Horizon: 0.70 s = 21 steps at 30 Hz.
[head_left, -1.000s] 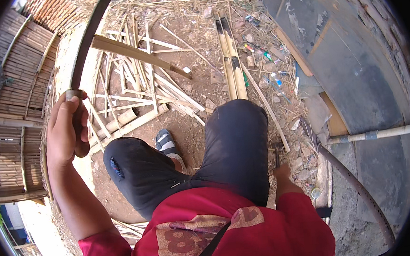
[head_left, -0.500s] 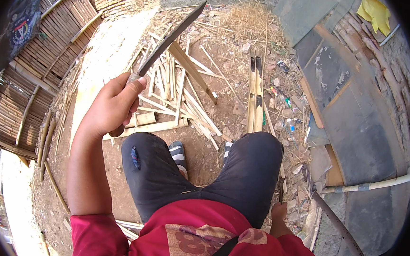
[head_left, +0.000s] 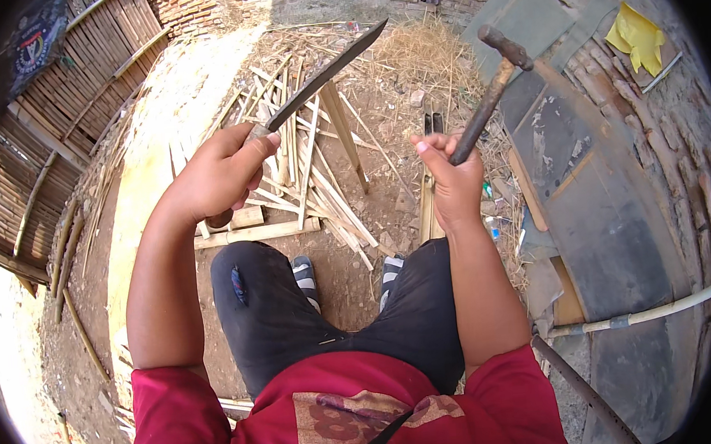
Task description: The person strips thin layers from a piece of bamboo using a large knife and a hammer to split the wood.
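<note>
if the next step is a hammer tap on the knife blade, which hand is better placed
Right, probably: the right hand grips the hammer, head up, while the left hand holds the long knife, which seems to touch the bamboo strip.

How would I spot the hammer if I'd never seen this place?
Find the big dark panel filling much of the right side. Just left of it, the person's right hand grips the hammer by its dark handle, head toward the top. Its short, blunt crosswise head sets it apart from the knife, whose long blade rises from the left hand.
</note>
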Motion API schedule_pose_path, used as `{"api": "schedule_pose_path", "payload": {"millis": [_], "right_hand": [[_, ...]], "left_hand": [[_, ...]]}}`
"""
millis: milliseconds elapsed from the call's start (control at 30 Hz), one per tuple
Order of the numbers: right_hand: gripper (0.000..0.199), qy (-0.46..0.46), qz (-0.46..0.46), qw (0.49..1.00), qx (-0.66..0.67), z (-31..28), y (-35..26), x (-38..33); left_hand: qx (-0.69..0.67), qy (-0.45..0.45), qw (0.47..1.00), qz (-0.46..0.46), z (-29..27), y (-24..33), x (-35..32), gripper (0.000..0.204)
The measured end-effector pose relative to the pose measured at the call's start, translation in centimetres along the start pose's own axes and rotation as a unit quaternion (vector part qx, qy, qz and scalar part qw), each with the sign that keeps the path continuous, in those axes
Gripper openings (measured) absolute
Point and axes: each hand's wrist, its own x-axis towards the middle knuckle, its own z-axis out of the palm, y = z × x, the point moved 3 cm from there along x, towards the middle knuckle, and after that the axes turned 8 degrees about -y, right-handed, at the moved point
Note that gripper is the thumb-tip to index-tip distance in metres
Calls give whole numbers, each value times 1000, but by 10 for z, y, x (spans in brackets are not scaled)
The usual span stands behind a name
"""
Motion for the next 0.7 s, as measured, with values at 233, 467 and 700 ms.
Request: {"api": "schedule_pose_path", "payload": {"millis": [233,467,700], "right_hand": [[36,-28,15,999,-12,65,101,56],[39,79,-23,997,-12,82,130,60],[41,213,-106,969,-72,88,143,61]], "left_hand": [[16,3,1000,9,-6,5,-2,39],[-20,4,1000,9,-6,-11,8,34],[-46,17,999,8,8,-4,13,32]]}}
